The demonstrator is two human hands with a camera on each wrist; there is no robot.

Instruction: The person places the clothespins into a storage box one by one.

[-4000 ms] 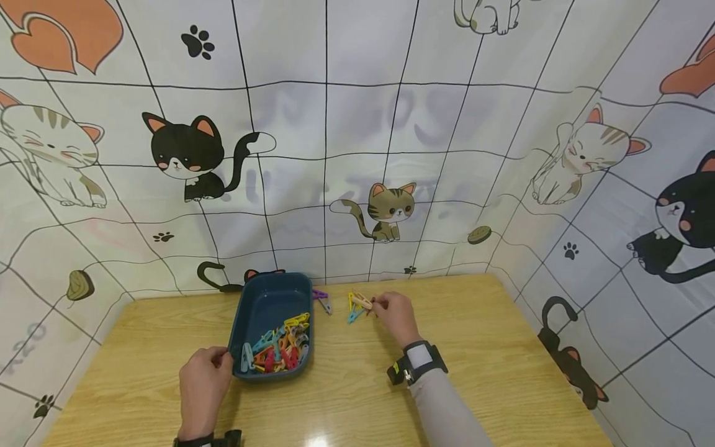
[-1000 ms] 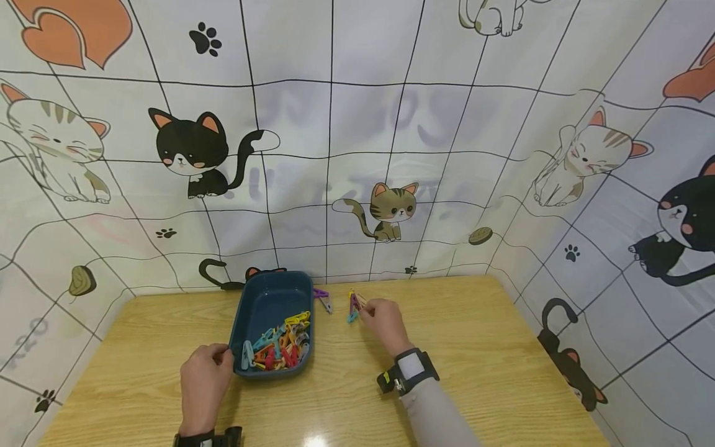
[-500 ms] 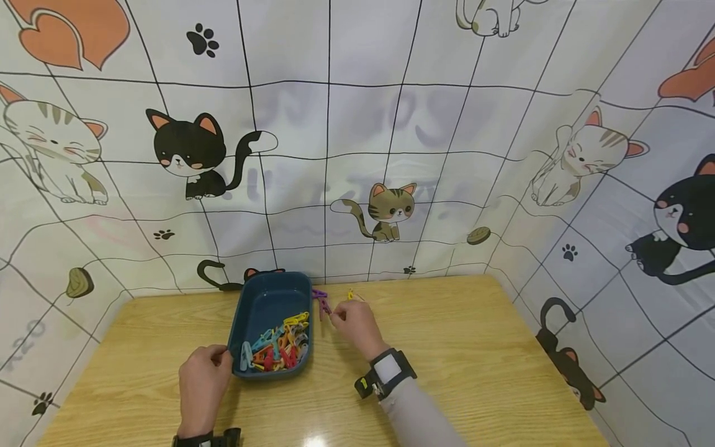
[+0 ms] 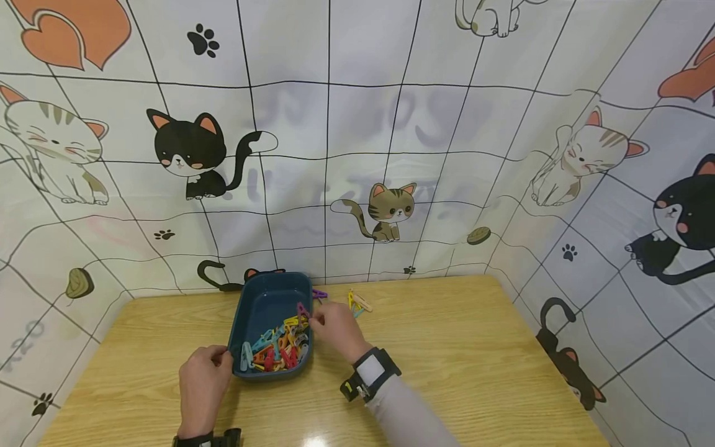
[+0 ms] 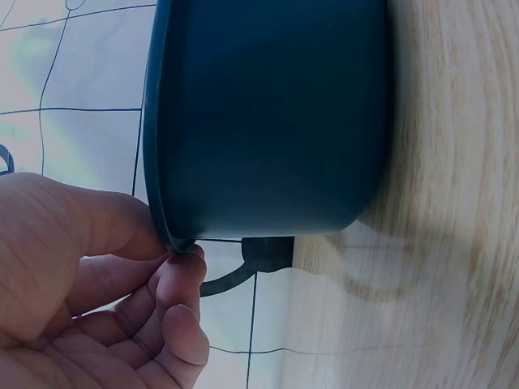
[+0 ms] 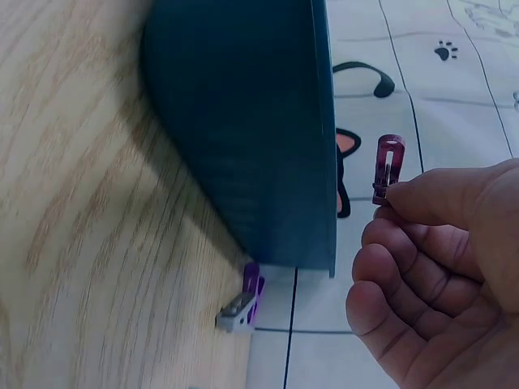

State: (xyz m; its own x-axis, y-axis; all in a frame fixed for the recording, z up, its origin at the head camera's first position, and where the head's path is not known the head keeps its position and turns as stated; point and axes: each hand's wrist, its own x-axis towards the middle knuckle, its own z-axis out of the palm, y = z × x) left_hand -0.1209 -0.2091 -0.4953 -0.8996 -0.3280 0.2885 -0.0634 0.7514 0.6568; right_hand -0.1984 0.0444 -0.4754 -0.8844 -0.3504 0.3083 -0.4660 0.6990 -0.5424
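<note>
Purple peg (image 6: 388,168) upright, pinched by right hand (image 4: 333,329) over blue tub (image 4: 267,303); left hand (image 4: 203,382) gripping rim

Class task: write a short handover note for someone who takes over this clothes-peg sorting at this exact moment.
Left hand grips the near rim of the blue tub, steadying it.
Right hand pinches a purple peg above the tub's right edge, not yet dropped in.
Done: a pile of mixed-colour pegs lies in the tub's near end.
Left: another purple peg by the tub's far right corner and a small cluster of pegs on the table.
</note>
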